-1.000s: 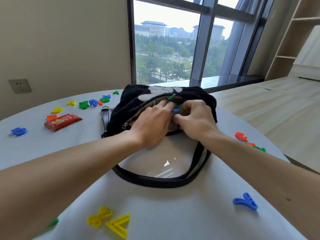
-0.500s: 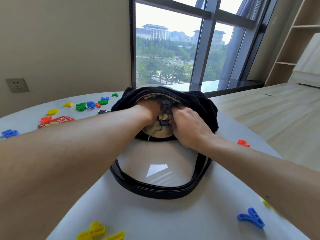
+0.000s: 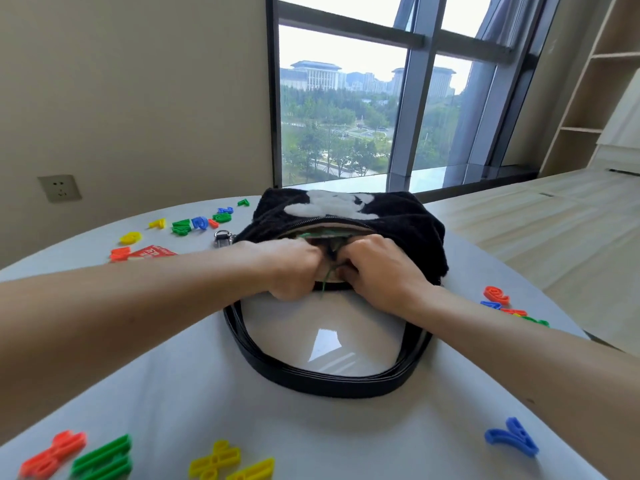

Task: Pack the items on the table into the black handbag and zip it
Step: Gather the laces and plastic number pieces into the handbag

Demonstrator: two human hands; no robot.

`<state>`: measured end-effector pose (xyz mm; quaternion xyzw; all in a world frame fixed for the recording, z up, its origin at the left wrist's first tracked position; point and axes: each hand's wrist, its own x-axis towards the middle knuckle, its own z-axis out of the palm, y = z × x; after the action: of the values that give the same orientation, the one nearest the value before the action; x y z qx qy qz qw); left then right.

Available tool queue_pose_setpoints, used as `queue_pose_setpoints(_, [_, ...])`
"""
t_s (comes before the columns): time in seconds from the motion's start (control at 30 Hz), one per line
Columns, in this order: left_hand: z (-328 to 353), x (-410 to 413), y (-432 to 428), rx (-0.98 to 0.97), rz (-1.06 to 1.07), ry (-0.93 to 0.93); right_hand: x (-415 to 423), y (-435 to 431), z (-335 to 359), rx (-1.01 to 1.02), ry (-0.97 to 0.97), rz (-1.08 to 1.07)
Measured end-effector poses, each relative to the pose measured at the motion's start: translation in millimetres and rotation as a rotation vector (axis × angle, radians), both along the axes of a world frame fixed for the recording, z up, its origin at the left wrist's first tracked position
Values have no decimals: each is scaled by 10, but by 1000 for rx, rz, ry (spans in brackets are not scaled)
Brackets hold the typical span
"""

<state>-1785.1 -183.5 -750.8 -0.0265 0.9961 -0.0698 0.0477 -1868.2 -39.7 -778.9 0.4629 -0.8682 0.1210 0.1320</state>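
The black fuzzy handbag (image 3: 398,216) lies on the white round table (image 3: 173,393), its zip open and its strap (image 3: 322,379) looped toward me. My left hand (image 3: 294,268) and my right hand (image 3: 377,271) sit side by side at the bag's mouth, fingers curled down into the opening. Green plastic pieces (image 3: 325,237) show inside and between the hands; what each hand grips is hidden. Coloured plastic letters lie around: a blue one (image 3: 512,438), yellow ones (image 3: 214,462), a green one (image 3: 104,459), an orange one (image 3: 52,459).
More letters lie at the far left (image 3: 197,223) and at the right edge (image 3: 498,296). A red snack packet (image 3: 152,252) lies left of the bag, half behind my left forearm. A window and wooden shelves stand beyond the table.
My left hand has drawn back out of the bag's mouth toward me. The bag's rear flap with the white patch shows again. My head has moved, so near letters came into view.
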Motion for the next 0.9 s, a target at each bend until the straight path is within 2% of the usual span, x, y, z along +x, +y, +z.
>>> queue_pose_setpoints(0.07, [-1, 137, 52, -93, 13, -1, -9, -42, 60, -78, -5, -72])
queue_pose_setpoints(0.2, [-89, 315, 136, -123, -93, 192, -27, -234, 148, -254, -54, -200])
queue_pose_setpoints(0.27, [-150, 345, 154, -135, -186, 305, 5, -331, 145, -189, -105, -189])
queue_pose_setpoints(0.4, [-215, 272, 128, -204, -295, 492, 45, -330, 117, 120, -138, -75])
queue_pose_setpoints(0.5, [-236, 225, 55, -201, -244, 487, 46, -168, 87, 209, -66, -52])
queue_pose_setpoints(0.67, [-177, 196, 34, -59, -124, 282, 364, 224, 30, 339, 118, -28])
queue_pose_setpoints(0.73, [-186, 232, 51, -60, -132, 267, 493, 330, 15, 335, 187, -19])
queue_pose_setpoints(0.9, [-271, 458, 113, -70, -284, 365, 519, 324, -18, 382, 107, -41])
